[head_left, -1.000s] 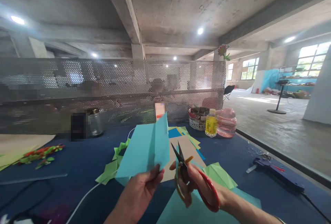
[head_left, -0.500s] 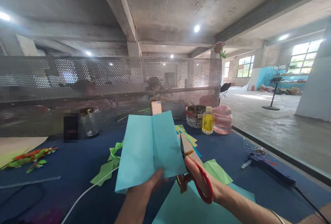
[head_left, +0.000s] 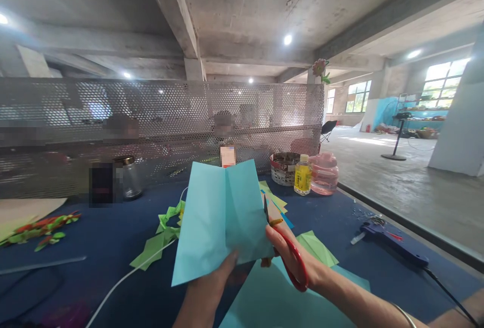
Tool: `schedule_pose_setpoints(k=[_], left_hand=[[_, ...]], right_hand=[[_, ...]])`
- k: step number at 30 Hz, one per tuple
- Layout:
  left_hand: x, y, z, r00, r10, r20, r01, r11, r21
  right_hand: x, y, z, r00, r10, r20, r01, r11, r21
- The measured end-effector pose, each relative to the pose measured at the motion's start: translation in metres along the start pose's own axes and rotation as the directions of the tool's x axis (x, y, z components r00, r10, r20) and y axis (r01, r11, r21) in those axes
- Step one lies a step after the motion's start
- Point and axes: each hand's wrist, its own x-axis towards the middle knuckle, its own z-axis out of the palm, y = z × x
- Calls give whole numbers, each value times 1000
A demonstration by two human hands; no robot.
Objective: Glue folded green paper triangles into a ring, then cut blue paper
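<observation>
A second ago the creased light-blue paper sheet (head_left: 206, 222) was more folded and apart from the red-handled metal scissors (head_left: 300, 273); now we have it spread wider, with the scissors at its right edge. Beneath it lies the dark-blue tabletop (head_left: 336, 217); behind it stands the grey perforated screen (head_left: 170, 116), and right of it a yellow-labelled bottle (head_left: 302, 179). Our left hand (head_left: 212, 280) pinches its lower edge; our right hand (head_left: 289, 250) curls round the scissors, blade spread unclear.
</observation>
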Motion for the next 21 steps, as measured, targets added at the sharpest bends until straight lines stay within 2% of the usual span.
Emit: schedule_pose_setpoints(k=[6, 9, 13, 16, 18, 19, 20, 21], left_hand=[[0, 0, 0, 999, -16, -34, 16, 1000, -10], [-1, 1, 1, 1000, -10, -5, 10, 1000, 26], [-2, 0, 4, 1000, 13, 0, -13, 997, 82], [-8, 0, 7, 994, -37, 99, 25, 993, 119], [-16, 1, 5, 964, -129, 233, 86, 979, 184], [-23, 2, 3, 933, -180, 313, 103, 964, 247], [-30, 4, 0, 888, -235, 395, 107, 942, 319], [-39, 7, -3, 825, -265, 500, 35, 906, 422]], right_hand=[[0, 5, -2, 1000, 6, -24, -7, 999, -39], [-1, 4, -1, 999, -6, -37, 6, 1000, 1], [4, 7, 2, 988, -66, -140, 76, 994, 73], [11, 16, 0, 987, -71, -145, 84, 993, 82], [14, 20, -2, 990, -52, -130, 62, 995, 75], [15, 20, -4, 992, -39, -124, 49, 996, 76], [15, 20, -5, 993, -28, -113, 38, 996, 84], [15, 19, -6, 995, -19, -98, 28, 995, 97]])
